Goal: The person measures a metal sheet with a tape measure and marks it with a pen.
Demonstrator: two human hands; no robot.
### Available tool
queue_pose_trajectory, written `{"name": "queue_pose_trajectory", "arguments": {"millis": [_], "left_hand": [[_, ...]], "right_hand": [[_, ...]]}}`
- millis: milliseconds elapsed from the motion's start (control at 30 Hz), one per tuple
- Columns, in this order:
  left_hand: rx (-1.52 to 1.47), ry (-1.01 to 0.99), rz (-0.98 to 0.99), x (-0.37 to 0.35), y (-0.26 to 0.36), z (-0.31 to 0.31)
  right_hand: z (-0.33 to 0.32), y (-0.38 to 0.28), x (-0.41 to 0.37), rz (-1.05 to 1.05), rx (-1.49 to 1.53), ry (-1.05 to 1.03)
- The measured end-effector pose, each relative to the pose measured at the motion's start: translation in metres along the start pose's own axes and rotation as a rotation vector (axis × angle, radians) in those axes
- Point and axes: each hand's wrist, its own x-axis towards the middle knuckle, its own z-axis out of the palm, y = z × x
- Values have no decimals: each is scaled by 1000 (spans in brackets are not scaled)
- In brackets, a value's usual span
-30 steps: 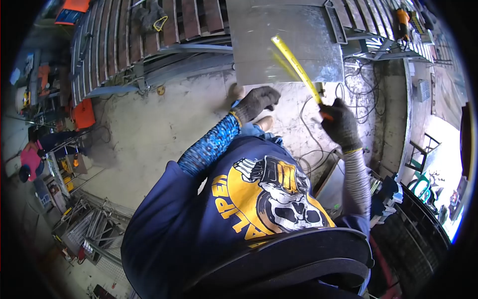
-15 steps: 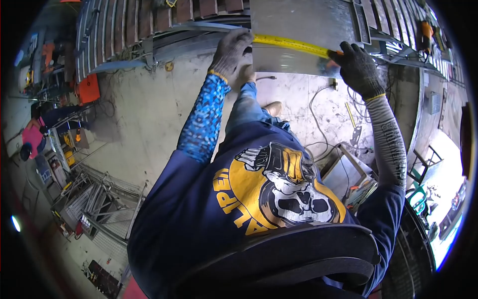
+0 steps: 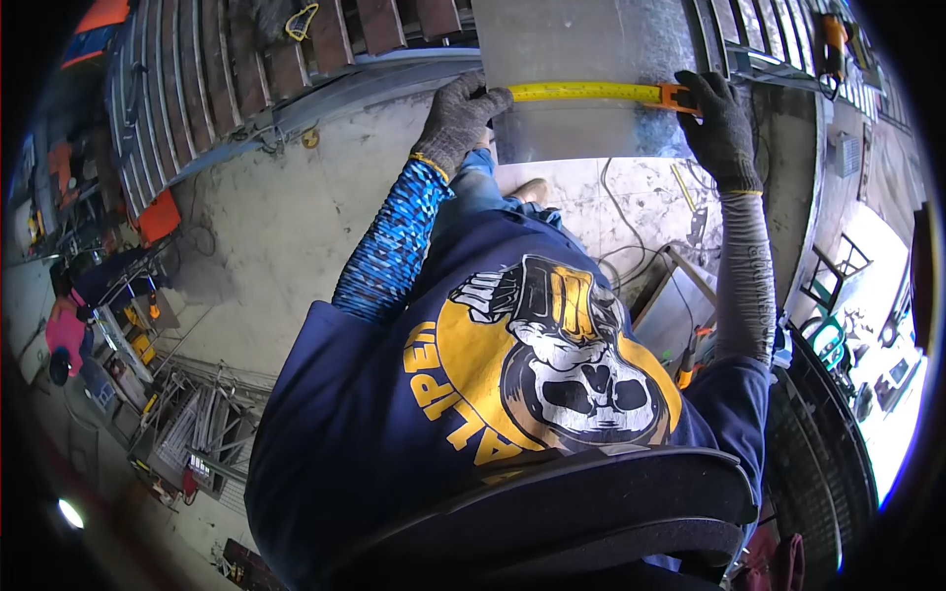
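A yellow tape measure (image 3: 581, 92) is stretched across a grey metal sheet (image 3: 581, 138). My left hand (image 3: 457, 120), in a grey glove, pinches the end of the blade at the sheet's left edge. At the right edge, my gloved right hand (image 3: 717, 123) is closed around the orange tape measure case (image 3: 676, 98). The blade lies nearly level between both hands. Its very tip is hidden under my left fingers.
Slatted metal racks (image 3: 212, 79) stand on the left and upper right. An orange-handled tool (image 3: 836, 44) rests at the upper right. Cables (image 3: 623, 212) run over the floor. A person in a pink top (image 3: 67, 330) is at far left.
The blade has gone from slanting to nearly level across the sheet. My right hand shifted slightly right, and the orange case now shows more. My left hand is a little lower.
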Motion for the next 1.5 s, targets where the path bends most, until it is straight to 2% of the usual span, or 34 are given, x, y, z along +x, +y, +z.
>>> {"name": "queue_pose_trajectory", "arguments": {"millis": [133,233,300,367,567,633,767,833,933,1067,1267,1333,1500], "left_hand": [[77,-135,-51,9,-3,-9],[-19,-202,-88,8,-3,-15],[-248,-258,-128,9,-3,-22],[-271,-216,-174,2,18,-20],[90,-186,-16,1,12,-24],[113,-185,19,3,9,-26],[236,-150,52,4,10,-27],[218,-145,78,6,4,-28],[96,-130,5,8,1,-28],[88,-110,28,8,0,-29],[135,-75,49,6,1,-28],[227,-101,48,8,1,-30],[152,-106,37,7,0,-28]], "right_hand": [[7,-1,-4,107,66,23],[2,-7,-10,153,58,9],[7,-7,-12,130,-1,31],[10,-5,-11,126,-20,24],[6,-17,0,199,180,30],[13,-11,1,249,204,26],[23,-3,2,246,67,111],[26,-2,2,230,52,136],[24,-6,2,226,34,152],[27,-1,4,227,3,113],[26,-13,4,274,31,162],[24,-13,4,288,31,161],[24,-12,1,323,82,136]]}}
